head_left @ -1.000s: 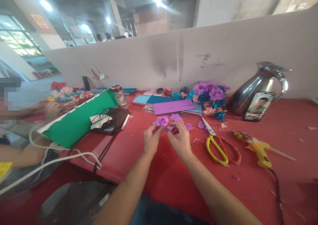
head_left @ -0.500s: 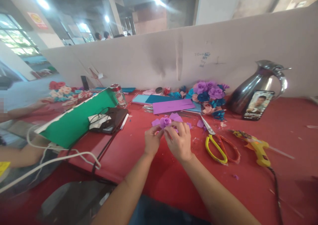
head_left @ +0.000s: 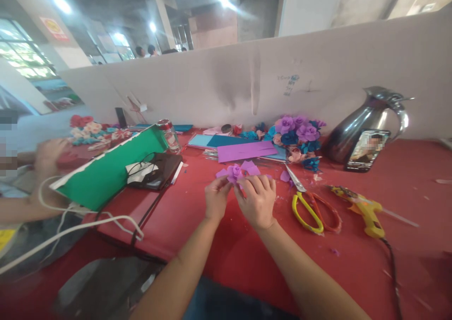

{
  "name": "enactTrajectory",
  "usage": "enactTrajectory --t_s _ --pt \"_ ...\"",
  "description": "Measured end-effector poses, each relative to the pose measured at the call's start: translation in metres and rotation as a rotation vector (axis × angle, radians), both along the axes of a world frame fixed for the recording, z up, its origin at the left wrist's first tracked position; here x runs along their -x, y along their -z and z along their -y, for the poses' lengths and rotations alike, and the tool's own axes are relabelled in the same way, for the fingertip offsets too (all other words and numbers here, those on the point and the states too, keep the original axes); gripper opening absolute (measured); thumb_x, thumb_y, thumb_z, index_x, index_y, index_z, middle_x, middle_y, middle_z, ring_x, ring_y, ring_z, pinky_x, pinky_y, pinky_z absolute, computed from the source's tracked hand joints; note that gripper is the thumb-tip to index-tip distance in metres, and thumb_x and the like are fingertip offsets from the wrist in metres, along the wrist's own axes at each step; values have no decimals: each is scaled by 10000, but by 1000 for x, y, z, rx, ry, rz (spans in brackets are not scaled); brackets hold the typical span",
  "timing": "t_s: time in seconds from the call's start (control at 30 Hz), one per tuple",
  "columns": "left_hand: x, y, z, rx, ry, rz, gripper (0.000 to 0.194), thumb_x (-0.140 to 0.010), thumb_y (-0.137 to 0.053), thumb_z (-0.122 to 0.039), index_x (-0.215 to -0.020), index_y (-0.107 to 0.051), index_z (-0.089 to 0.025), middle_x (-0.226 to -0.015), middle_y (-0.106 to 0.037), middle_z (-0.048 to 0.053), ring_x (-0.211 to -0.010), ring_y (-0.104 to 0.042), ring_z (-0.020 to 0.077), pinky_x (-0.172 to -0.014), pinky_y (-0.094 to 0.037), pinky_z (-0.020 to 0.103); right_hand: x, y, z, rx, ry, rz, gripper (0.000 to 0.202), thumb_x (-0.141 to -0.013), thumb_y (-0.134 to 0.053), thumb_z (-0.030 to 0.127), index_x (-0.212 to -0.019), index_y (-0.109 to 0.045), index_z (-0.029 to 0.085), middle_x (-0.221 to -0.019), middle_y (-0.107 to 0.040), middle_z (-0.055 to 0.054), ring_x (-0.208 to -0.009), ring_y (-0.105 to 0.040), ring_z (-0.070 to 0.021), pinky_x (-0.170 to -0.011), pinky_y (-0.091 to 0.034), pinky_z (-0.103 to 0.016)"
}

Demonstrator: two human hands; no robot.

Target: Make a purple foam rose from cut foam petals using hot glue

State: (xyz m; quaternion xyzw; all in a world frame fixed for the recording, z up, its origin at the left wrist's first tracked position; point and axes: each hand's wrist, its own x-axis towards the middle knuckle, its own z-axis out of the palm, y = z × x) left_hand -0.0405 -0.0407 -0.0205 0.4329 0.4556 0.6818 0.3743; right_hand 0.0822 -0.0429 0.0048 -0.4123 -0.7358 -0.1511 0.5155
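A small purple paper flower point(head_left: 234, 172) is held between my hands above the red table point(head_left: 243, 263). The fingers of my left hand point(head_left: 216, 198) are closed on its left side. My right hand point(head_left: 259, 201) has its thumb and fingers bent in at the flower's right side, partly hiding it. Several loose purple paper petals point(head_left: 250, 167) lie just behind the flower. Beyond them is a strip of purple paper point(head_left: 246, 151) on top of blue sheets point(head_left: 226, 140). Scissors point(head_left: 306, 207) with yellow and red handles lie to the right of my right hand.
A yellow glue gun point(head_left: 367, 212) with a cord lies at right. Behind it stand a metal jug point(head_left: 348, 122) and a phone point(head_left: 367, 150). Finished paper flowers point(head_left: 300, 132) are heaped at the back. At left are a green board point(head_left: 113, 169), glasses on a dark case point(head_left: 158, 167), a jar point(head_left: 171, 136) and a co-worker's arm point(head_left: 45, 183).
My right hand has shifted slightly right and its fingers have turned over the flower's edge. My left hand stays almost still. The co-worker's hand at left has risen into view.
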Motion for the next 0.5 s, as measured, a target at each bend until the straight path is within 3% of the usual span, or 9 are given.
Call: enactTrajectory --t_s 0.5 --pt "-5 -7 2 22 45 81 194 -646 -752 -255 -818 -741 -165 -816 -730 35 -781 -634 165 -820 -481 304 -3 2 -5 -34 -34 27 37 -826 -601 194 -852 -621 211 -798 -699 -14 -759 -562 -162 -734 -332 -328"
